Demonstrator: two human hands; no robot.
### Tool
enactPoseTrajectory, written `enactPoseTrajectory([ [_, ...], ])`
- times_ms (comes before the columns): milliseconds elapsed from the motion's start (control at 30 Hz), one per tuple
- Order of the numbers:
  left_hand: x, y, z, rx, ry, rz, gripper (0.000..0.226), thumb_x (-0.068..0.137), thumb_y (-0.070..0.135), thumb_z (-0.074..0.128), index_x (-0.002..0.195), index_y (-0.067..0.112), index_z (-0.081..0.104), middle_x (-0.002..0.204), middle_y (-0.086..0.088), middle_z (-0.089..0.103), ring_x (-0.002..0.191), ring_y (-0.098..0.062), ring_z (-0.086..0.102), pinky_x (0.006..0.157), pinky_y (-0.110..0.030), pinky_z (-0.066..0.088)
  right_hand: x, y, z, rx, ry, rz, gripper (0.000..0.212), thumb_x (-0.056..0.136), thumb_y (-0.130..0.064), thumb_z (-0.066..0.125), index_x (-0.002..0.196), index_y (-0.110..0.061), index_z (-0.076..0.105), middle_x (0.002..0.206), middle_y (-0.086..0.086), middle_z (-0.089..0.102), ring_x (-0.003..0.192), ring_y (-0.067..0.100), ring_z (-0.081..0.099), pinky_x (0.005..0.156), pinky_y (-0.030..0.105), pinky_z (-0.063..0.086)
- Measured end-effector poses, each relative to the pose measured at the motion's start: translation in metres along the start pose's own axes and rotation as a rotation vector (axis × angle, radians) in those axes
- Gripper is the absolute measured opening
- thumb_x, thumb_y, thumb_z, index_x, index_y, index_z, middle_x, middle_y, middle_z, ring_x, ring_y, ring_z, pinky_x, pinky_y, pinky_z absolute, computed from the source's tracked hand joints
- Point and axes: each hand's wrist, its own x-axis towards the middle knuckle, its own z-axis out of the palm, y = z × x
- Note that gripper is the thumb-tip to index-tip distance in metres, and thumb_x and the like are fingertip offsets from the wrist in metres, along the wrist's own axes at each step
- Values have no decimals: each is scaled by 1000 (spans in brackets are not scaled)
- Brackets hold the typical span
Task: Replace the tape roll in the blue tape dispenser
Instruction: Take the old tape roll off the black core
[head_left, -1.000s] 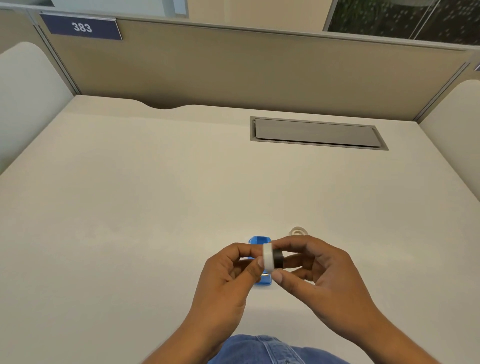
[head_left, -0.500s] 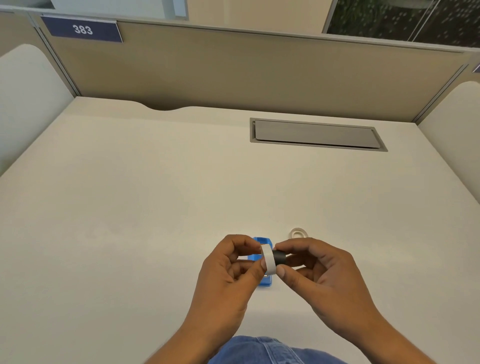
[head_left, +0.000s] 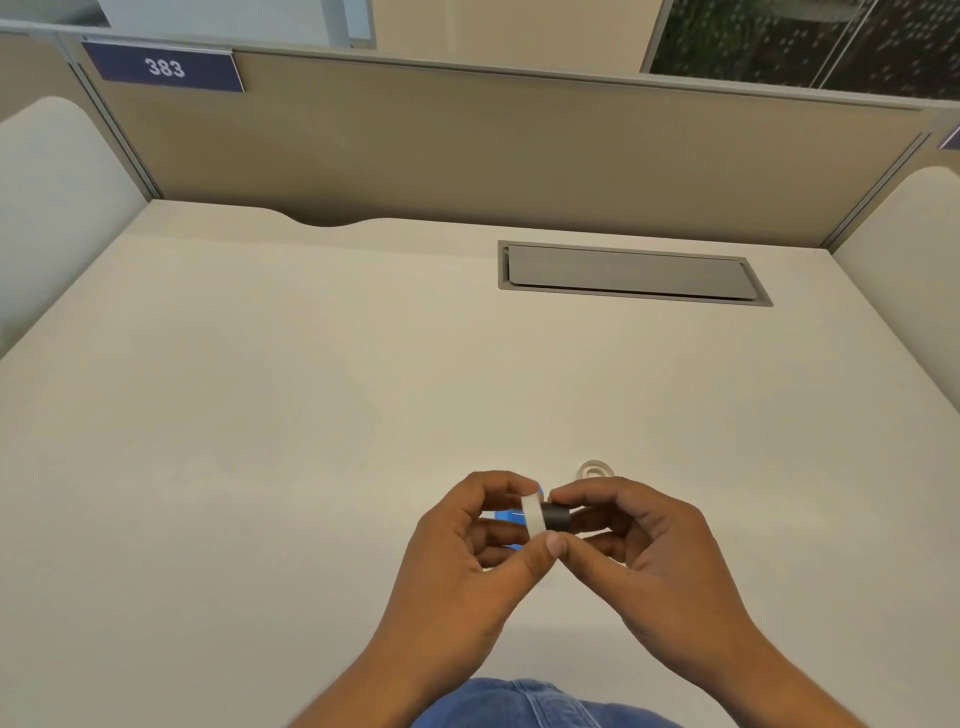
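Navy blue sign with "383" in white sits up top left on the tan divider panel, and below that it's basically one big off-white surface with nothing much on the left side. Moving toward the middle, the left hand is held up just above the surface with its grip pinched on a white tape roll, thumb under it and index finger curled over the top, roll turned edge-on to the camera. Poking out behind those fingers you can see bits of the blue dispenser lying on the surface, mostly hidden by the hands, so can't really tell how it's sitting. Right up against the white roll is a dark grey hub, a short cylinder, and it looks like it's partly stuck into the roll's middle, though how far in I can't tell. The right hand has its grip closed on that hub, fingertip on top and thumb below. Just past the right hand's knuckles, a second pale tape ring lies flat on the surface, apart from everything else. Further back on the right there's a grey cable hatch set flush into the surface. Blue jeans at the bottom edge.
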Motion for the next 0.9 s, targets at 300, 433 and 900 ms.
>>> enactPoseTrajectory([
  [300, -2, -3, 1, 66, -25, 5, 21, 91, 18, 45, 89, 35, 56, 80, 4, 65, 61, -6, 52, 56, -15, 45, 1, 1, 0, -32, 35, -37, 43, 78, 2, 77, 98, -36, 73, 97, -9, 76, 85, 14, 70, 67, 17, 54],
  [433, 1, -1, 5, 9, -66, -35, 19, 86, 51, 55, 91, 36, 66, 67, 10, 64, 56, 1, 57, 53, -11, 45, 2, 1, 0, -19, 45, -42, 36, 73, -17, 81, 103, -34, 69, 101, -3, 75, 85, 18, 69, 64, 18, 53],
  [900, 19, -5, 12, -251, 39, -173, 33, 81, 53, 60, 95, 23, 69, 86, -4, 70, 68, -16, 64, 68, -27, 54, 3, 4, 1, -270, 31, -163, 27, 66, -42, 80, 91, -41, 72, 93, -11, 66, 79, 16, 63, 58, 20, 49],
])
